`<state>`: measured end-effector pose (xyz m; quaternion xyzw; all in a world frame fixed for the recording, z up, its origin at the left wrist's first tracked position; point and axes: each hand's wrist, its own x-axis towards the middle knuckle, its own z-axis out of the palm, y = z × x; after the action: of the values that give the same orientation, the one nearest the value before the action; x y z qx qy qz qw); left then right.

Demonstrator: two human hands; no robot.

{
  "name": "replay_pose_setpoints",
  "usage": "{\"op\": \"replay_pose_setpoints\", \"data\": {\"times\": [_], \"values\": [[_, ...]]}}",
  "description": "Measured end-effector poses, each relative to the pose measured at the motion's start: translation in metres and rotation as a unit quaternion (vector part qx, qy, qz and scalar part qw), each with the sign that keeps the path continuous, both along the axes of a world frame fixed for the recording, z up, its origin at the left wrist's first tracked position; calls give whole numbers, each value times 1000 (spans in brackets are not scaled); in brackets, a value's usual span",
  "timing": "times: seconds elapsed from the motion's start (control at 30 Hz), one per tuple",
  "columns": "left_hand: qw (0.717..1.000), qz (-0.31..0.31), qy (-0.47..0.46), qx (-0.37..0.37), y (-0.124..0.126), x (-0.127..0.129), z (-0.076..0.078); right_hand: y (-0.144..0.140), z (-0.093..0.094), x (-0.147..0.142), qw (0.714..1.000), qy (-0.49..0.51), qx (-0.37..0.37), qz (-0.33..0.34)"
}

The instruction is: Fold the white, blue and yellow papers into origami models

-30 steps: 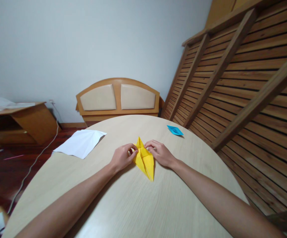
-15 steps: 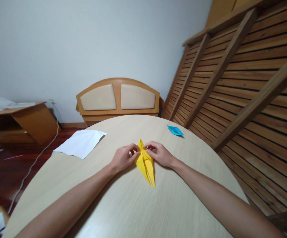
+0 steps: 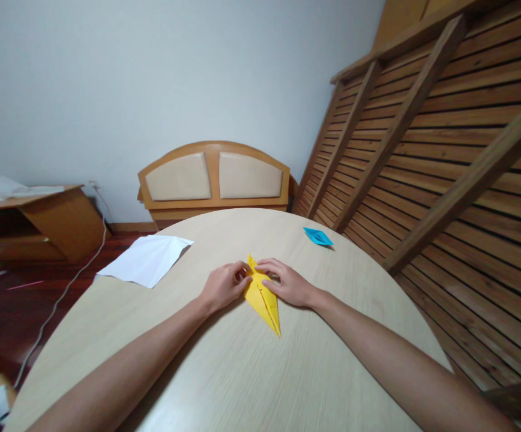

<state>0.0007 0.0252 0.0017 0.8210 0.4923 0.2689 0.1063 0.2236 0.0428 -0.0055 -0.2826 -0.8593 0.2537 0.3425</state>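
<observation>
A folded yellow origami paper (image 3: 261, 300), long and pointed at both ends, rests on the table between my hands. Its far tip leans slightly left and a crease or slit runs down toward the near tip. My left hand (image 3: 225, 287) pinches the paper's left edge near the upper part, thumb and fingers curled round it. From the other side my right hand (image 3: 291, 284) grips the right edge, its thumb lying on the paper and its fingers near the far tip. The fingertips hide part of the upper folds.
On the round pale wooden table (image 3: 224, 384) lie a white sheet of paper (image 3: 146, 259) at the left and a small blue folded paper (image 3: 319, 236) at the far right. A headboard (image 3: 215, 174) stands behind, and wooden slats (image 3: 422, 144) lean along the right.
The yellow paper's far tip has shifted left, and its two near points now lie closer together. My right hand's thumb and fingers have moved slightly left over the paper.
</observation>
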Motion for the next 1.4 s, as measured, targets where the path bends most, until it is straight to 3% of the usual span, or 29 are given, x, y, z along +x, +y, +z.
{"op": "replay_pose_setpoints", "data": {"times": [0.2, 0.33, 0.47, 0.57, 0.63, 0.77, 1.0, 1.17, 1.4], "values": [[998, 45, 45, 10, 2, -1, -3, -1, 2, 2, 995, -67, 65, -27], [997, 36, 67, 31, 2, -2, -3, 0, 2, 2, 990, -99, 93, -24], [994, -48, 52, 87, 2, -3, -2, 4, -2, 3, 988, -115, 102, -25], [986, -135, 51, 82, 2, -2, -3, 5, -2, 3, 986, -122, 111, -32], [985, -153, 49, 59, 2, 0, -5, 6, -1, 3, 985, -123, 116, -43], [991, -126, 50, 13, 2, 0, -7, 1, 6, 0, 988, -99, 108, -52], [992, -87, 84, 41, 6, -3, -12, -7, 8, -2, 982, -150, 101, 57], [989, -55, 135, 14, 9, -6, -18, 1, 1, 3, 982, -163, 87, 31], [981, 69, 180, -19, 6, -7, -16, 11, -8, 9, 982, -174, 69, 7]]}}
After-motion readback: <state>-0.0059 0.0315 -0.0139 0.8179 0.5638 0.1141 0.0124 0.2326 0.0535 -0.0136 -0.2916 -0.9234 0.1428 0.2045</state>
